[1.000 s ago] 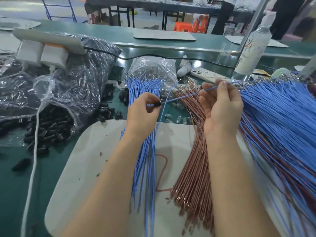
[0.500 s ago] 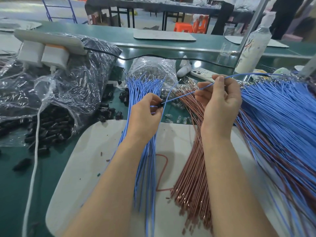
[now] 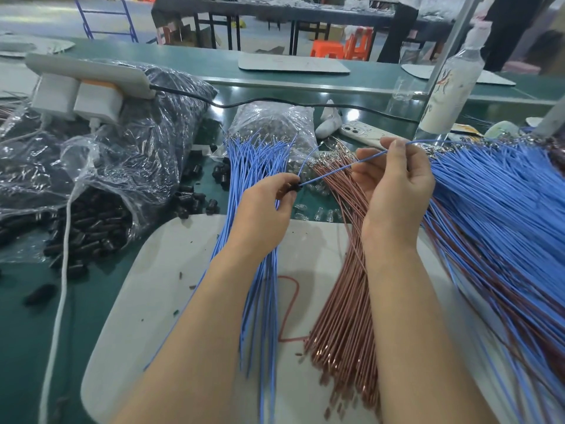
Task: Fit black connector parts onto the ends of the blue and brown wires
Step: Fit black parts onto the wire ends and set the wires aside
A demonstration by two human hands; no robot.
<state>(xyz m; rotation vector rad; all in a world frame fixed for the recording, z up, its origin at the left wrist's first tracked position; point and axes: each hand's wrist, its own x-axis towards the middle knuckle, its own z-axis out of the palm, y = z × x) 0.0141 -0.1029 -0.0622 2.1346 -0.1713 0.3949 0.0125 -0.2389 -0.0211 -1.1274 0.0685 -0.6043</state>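
My left hand (image 3: 269,209) pinches a small black connector (image 3: 292,188) above a bundle of blue wires (image 3: 260,270). A single blue wire (image 3: 339,169) runs from that connector up to my right hand (image 3: 394,182), which pinches it between thumb and fingers. Below my right hand lies a bundle of brown wires (image 3: 345,301). A large fan of blue and brown wires (image 3: 495,215) spreads on the right. Loose black connectors (image 3: 91,228) spill from a clear plastic bag (image 3: 101,166) on the left.
A grey mat (image 3: 171,286) lies under the bundles on the green table (image 3: 27,332). A phone (image 3: 360,133), a white bottle (image 3: 449,87), a bag of clear parts (image 3: 272,123) and a charger block (image 3: 76,96) with cables stand behind.
My right hand has shifted slightly left and lower along the blue wire. The wire now sits drawn further into the black connector held by my left hand.
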